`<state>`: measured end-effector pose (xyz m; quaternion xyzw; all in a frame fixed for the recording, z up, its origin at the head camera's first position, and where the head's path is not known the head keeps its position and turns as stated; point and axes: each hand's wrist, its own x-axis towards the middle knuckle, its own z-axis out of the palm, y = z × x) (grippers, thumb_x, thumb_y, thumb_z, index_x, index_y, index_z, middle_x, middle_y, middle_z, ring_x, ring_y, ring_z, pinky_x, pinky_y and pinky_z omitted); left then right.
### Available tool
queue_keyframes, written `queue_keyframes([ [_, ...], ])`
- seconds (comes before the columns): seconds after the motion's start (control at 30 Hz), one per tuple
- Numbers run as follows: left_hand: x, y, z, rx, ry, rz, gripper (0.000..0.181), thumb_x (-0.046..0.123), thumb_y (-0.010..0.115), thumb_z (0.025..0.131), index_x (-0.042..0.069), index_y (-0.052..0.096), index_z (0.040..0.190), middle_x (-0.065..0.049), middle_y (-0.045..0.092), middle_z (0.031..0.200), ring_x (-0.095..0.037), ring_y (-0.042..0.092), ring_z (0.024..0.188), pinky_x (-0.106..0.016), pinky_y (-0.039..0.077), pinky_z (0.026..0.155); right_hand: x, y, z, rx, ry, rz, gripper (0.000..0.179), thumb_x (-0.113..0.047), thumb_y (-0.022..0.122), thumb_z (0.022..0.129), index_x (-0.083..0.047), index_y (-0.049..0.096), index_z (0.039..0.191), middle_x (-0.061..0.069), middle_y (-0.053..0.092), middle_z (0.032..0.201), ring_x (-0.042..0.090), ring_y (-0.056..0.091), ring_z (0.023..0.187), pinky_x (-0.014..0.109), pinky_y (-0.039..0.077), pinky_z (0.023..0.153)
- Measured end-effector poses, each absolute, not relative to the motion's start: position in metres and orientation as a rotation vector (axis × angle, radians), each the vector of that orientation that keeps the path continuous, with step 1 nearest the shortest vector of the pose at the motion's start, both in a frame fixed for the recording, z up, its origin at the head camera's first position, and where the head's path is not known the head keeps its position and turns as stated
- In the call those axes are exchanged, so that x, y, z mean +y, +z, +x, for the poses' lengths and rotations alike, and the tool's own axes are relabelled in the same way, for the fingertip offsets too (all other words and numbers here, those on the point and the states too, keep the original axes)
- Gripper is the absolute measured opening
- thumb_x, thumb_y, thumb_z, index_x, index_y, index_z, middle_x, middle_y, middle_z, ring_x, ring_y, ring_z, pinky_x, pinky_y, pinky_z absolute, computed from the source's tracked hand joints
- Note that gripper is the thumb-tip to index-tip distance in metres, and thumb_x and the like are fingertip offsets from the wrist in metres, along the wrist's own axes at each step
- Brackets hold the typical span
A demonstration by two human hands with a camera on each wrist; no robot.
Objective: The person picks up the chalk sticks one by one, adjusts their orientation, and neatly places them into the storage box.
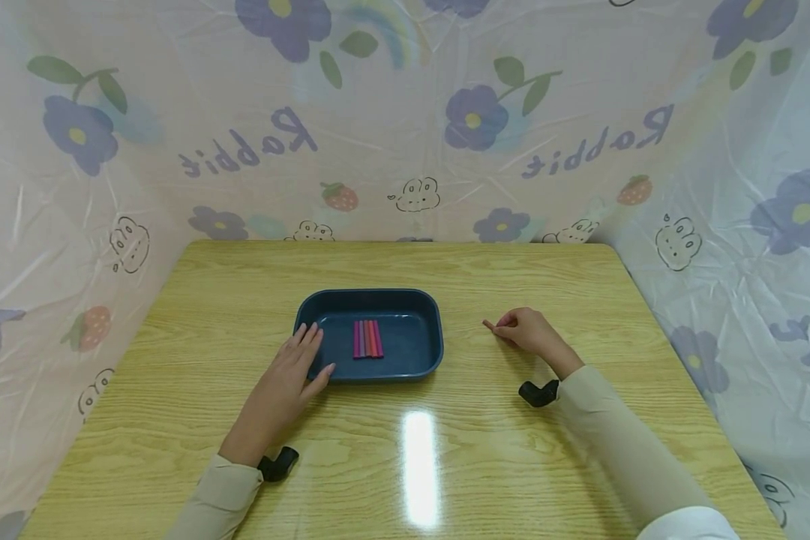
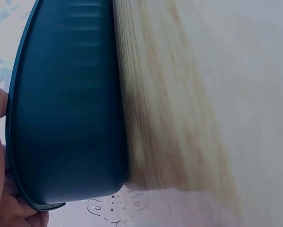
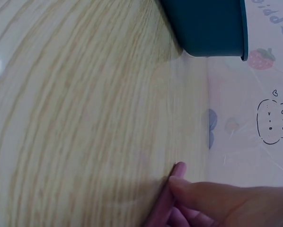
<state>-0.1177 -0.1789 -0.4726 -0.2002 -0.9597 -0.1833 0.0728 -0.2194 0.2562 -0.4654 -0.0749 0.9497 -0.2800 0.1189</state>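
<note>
A dark blue rectangular tray [image 1: 415, 373] sits on the table, with several thin sticks [image 1: 367, 340] in pink, purple and orange side by side inside it. My left hand [image 1: 289, 375] rests over the tray's left end, its fingers and thumb reaching across the rim; the left wrist view shows the tray's outer wall [image 2: 68, 104] beside that hand. To the right of the tray, my right hand [image 1: 529, 330] pinches a reddish stick [image 1: 489, 325] between thumb and fingers. The same stick [image 3: 164, 201] appears close up in the right wrist view, low over the tabletop; whether it touches is unclear.
The wood-patterned table [image 1: 351, 465] has a bright light reflection near its front. Behind it and along both sides hangs a pale cloth [image 1: 378, 112] printed with flowers, rabbits and strawberries. Each wrist carries a black device [image 1: 538, 393].
</note>
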Motion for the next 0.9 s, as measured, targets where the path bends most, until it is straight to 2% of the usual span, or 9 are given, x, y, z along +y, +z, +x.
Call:
queue_keyframes([
  [0.27,-0.1786,-0.4723,-0.1175,-2.877,-0.550,-0.603,0.068,0.041,0.051,0.094,0.006,0.025,0.147,-0.009,0.021,0.152,-0.023,0.011,0.141,-0.046,0.018,0.110,0.2550,-0.4653,-0.2184,2.777,-0.828,-0.198,0.021,-0.021,0.061,0.091,-0.001,0.068,0.092,0.010,0.065,0.089,0.028,0.059,0.089,0.047,0.044,0.085],
  [0.9,-0.1779,-0.4711,-0.1168,-2.872,-0.554,-0.603,0.068,0.039,0.052,0.094,0.006,0.026,0.147,-0.010,0.023,0.151,-0.025,0.012,0.140,-0.047,0.018,0.110,0.2523,-0.4699,-0.2186,2.772,-0.813,-0.170,0.022,-0.023,0.060,0.092,-0.002,0.067,0.090,0.010,0.064,0.089,0.025,0.059,0.084,0.044,0.046,0.081],
])
